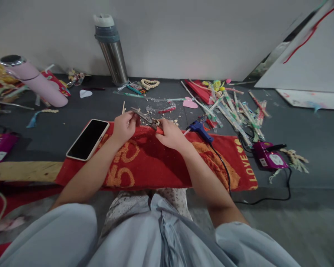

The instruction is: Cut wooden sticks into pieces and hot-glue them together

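My right hand (171, 134) is closed round the red handles of a pair of scissors (146, 118). Their grey blades point left, towards my left hand (125, 128). That hand is closed in a pinch beside the blade tips; whatever sits between its fingers is too small to make out. Both hands are above a red towel (161, 159) with orange lettering. Pale crumbs and short scraps lie on the dark table just past the blades. A blue glue gun (200, 129) rests on the towel's far edge, right of my right hand.
A phone (88, 140) lies on the towel's left end. Behind stand a steel flask (113, 55) and a leaning pink bottle (36, 81). Wrapped sticks (236, 111) are heaped at right. The glue gun's black cord (225, 167) hangs over the front edge near a purple box (269, 155).
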Action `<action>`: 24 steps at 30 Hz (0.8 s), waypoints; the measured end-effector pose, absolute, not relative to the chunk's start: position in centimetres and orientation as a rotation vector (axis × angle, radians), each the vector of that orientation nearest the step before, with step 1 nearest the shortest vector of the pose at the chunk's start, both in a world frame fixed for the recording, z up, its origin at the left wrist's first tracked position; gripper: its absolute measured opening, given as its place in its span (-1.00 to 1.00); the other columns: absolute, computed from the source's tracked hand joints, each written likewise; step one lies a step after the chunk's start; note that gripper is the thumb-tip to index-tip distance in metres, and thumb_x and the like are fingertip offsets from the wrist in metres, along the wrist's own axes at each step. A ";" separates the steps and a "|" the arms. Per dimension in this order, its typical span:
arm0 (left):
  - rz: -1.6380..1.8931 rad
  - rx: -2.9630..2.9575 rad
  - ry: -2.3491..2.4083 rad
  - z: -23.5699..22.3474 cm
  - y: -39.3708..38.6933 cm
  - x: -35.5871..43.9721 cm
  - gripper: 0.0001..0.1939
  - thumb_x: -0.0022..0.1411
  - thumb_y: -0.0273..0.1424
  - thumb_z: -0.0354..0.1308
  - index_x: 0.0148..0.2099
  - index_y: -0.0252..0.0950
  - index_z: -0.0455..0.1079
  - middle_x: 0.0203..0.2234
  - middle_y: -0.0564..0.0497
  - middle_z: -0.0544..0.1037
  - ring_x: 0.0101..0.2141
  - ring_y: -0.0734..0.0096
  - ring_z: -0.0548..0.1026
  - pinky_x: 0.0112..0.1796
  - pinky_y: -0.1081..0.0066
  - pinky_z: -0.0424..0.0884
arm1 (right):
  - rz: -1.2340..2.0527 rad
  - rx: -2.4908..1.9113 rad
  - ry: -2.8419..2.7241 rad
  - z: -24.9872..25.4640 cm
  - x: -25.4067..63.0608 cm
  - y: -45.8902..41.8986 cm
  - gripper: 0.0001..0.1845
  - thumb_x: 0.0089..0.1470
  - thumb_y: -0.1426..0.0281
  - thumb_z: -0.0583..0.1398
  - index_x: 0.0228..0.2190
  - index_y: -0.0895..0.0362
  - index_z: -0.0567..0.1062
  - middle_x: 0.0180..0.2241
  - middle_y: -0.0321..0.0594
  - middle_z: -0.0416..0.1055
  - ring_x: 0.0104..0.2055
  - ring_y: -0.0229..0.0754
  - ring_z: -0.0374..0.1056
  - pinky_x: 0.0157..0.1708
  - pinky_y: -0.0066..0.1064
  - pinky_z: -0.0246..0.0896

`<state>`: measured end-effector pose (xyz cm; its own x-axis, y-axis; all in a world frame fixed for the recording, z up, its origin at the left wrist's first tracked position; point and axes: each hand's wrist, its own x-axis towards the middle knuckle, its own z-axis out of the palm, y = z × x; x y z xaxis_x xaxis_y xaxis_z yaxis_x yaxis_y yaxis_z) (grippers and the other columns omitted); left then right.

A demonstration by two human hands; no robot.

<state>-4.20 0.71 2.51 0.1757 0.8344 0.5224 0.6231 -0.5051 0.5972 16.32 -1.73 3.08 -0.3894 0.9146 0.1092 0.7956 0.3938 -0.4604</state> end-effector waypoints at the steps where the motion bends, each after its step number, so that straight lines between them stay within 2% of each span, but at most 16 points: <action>1: 1.239 2.177 1.382 2.5 0.7 -4.2 -0.62 0.37 -0.25 -0.09 -0.46 -0.26 0.32 -0.58 0.02 0.47 -0.53 0.47 0.42 -0.42 0.45 0.33 | 0.473 -1.459 -2.318 3.0 16.4 -1.7 -0.53 -0.02 0.36 0.04 -0.06 0.29 0.33 -0.09 0.14 0.44 -0.04 0.13 0.36 0.01 -0.07 0.25; 7: 1.246 2.015 1.233 2.6 0.5 -4.4 -0.53 0.37 -0.07 -0.12 -0.46 -0.24 0.31 -0.62 0.01 0.43 -0.59 0.47 0.38 -0.49 0.43 0.34 | 0.509 -1.323 -2.298 2.6 17.2 -1.4 -0.38 -0.07 0.35 0.04 0.05 0.35 0.28 0.01 0.19 0.37 0.06 0.14 0.30 0.11 -0.01 0.17; 14: 1.243 1.914 1.087 3.5 0.3 -4.2 -0.43 0.26 0.13 -0.07 -0.52 -0.23 0.24 -0.64 0.03 0.38 -0.66 0.51 0.35 -0.56 0.40 0.36 | 0.558 -1.261 -2.277 2.8 17.6 -1.3 -0.38 -0.08 0.31 0.04 0.05 0.30 0.29 0.00 0.14 0.38 0.05 0.13 0.29 0.14 -0.01 0.14; 19: 1.176 1.846 1.118 3.3 0.2 -4.3 -0.42 0.22 0.18 -0.07 -0.49 -0.22 0.21 -0.62 0.02 0.39 -0.65 0.51 0.36 -0.59 0.41 0.34 | 0.569 -1.290 -2.300 3.2 17.6 -1.4 -0.33 -0.07 0.30 0.04 0.06 0.39 0.29 0.02 0.20 0.37 0.06 0.13 0.29 0.14 -0.06 0.15; 24: 1.191 1.757 1.095 3.1 0.3 -4.1 -0.44 0.20 0.17 0.00 -0.48 -0.23 0.22 -0.68 0.05 0.37 -0.67 0.51 0.36 -0.62 0.45 0.32 | 0.551 -1.390 -2.316 3.7 17.1 -1.7 -0.47 -0.03 0.34 0.03 -0.02 0.31 0.35 -0.06 0.14 0.43 -0.02 0.11 0.35 0.02 -0.08 0.23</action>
<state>-4.14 0.35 3.15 0.2067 0.9243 0.3208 0.2424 -0.3660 0.8985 17.07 -1.72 3.66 -0.4368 0.8914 0.1211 0.7414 0.4330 -0.5127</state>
